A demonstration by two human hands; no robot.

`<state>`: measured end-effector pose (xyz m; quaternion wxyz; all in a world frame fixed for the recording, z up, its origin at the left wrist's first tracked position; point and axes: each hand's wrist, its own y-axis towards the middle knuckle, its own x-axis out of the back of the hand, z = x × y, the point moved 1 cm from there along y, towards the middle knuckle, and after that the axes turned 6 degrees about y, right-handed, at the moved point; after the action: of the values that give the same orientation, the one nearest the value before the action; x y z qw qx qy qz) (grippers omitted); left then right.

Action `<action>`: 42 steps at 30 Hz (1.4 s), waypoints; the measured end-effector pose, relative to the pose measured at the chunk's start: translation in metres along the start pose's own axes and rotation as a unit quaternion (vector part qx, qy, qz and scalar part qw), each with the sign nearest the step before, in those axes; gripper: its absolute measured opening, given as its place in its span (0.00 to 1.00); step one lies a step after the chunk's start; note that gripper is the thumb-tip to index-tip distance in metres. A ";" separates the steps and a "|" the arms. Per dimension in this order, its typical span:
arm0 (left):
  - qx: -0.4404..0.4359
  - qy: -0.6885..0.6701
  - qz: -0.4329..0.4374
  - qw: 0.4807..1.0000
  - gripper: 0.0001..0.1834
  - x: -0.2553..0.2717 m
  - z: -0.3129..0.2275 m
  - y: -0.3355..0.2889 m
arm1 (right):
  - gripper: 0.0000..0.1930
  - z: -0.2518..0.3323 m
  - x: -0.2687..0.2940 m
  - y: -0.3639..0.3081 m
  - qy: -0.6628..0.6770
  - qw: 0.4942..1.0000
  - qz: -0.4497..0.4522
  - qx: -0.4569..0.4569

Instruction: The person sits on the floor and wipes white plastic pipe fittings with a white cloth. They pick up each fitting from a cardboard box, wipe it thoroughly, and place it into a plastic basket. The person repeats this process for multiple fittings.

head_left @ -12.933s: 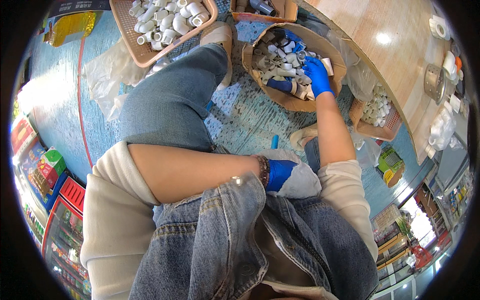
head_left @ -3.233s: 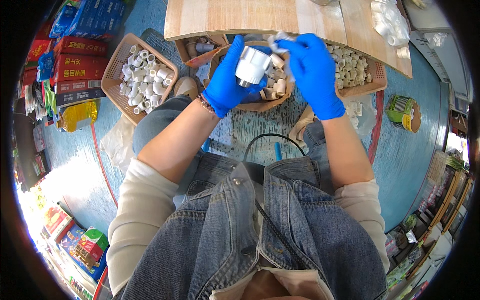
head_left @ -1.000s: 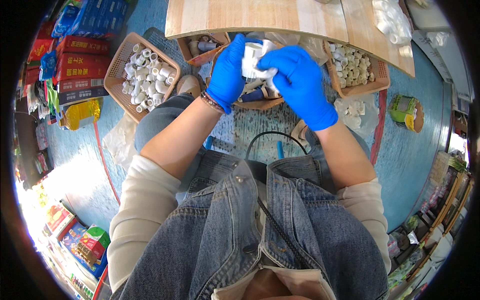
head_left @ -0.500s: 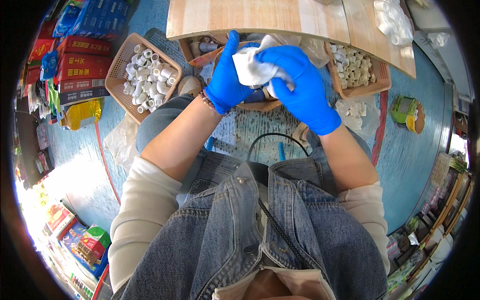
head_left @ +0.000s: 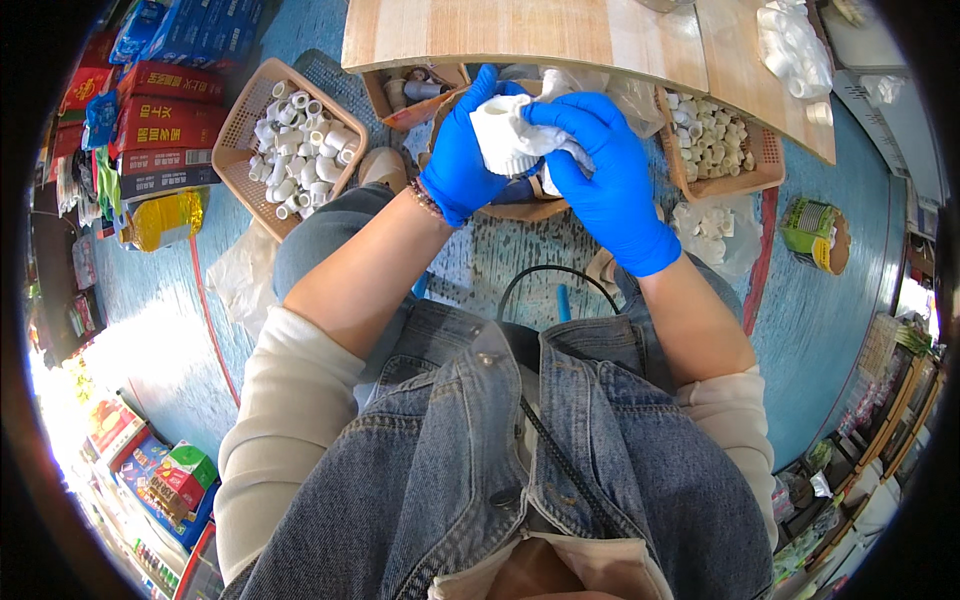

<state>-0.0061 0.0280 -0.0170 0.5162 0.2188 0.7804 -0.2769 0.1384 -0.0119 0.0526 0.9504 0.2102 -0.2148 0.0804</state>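
here, both hands in blue gloves close on one white ribbed fitting [head_left: 512, 140], held up in front of the chest and above the floor. the left hand [head_left: 463, 160] wraps it from the left side, fingers curled behind it and the thumb laid along its near edge. the right hand [head_left: 600, 180] presses over it from the right, fingers bent across the top and a white cloth [head_left: 560, 160] bunched under the palm against the fitting. how much of the fitting the cloth covers cannot be told, since the right hand hides that side.

just under the hands lies a brown basket [head_left: 530, 205], mostly hidden by them. to the left of it sits a tan plastic basket [head_left: 262, 100] full of short white pipe fittings [head_left: 300, 130], and to the right a second tan basket [head_left: 735, 180] holds more white fittings. a clear plastic bag [head_left: 715, 225] with a few white pieces rests on the blue floor [head_left: 820, 330] beside that basket, and a green round tin [head_left: 815, 232] stands further right. a light wooden board [head_left: 530, 35] runs across the top, above the baskets. red and blue boxes [head_left: 160, 110] are stacked at the far left. a black cable [head_left: 545, 275] loops over the person's denim jacket [head_left: 480, 470].
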 end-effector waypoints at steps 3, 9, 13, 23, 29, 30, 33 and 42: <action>-0.068 0.070 0.054 0.994 0.23 0.002 -0.001 0.003 | 0.17 0.003 -0.007 -0.002 0.048 0.999 0.007 -0.022; -0.028 0.035 -0.089 0.995 0.20 -0.001 -0.005 -0.006 | 0.16 -0.004 0.007 0.000 -0.210 0.972 0.053 0.097; -0.014 0.016 -0.027 0.999 0.23 -0.009 -0.010 -0.003 | 0.15 -0.010 0.024 0.011 -0.249 0.967 0.002 0.058; 0.003 0.162 0.046 0.986 0.25 -0.002 -0.002 -0.004 | 0.19 0.003 0.003 0.002 -0.190 0.978 0.028 0.087; -0.104 0.129 -0.048 0.985 0.22 -0.001 -0.006 -0.003 | 0.14 -0.008 0.002 -0.003 0.024 0.998 0.023 -0.058; -0.110 0.171 -0.049 0.978 0.22 -0.002 -0.004 -0.004 | 0.13 -0.011 0.005 -0.004 0.098 0.990 0.031 -0.099; -0.086 0.214 -0.032 0.973 0.22 -0.008 -0.003 -0.004 | 0.11 -0.016 0.021 -0.002 0.173 0.965 0.026 -0.197; -0.119 0.247 -0.194 0.942 0.23 -0.015 0.001 0.000 | 0.11 0.002 0.006 0.001 -0.156 0.985 0.040 0.062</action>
<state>0.0000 0.0267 -0.0034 0.2662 0.0615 0.9378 -0.2143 0.1426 -0.0115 0.0572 0.8863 0.2698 -0.3636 0.0978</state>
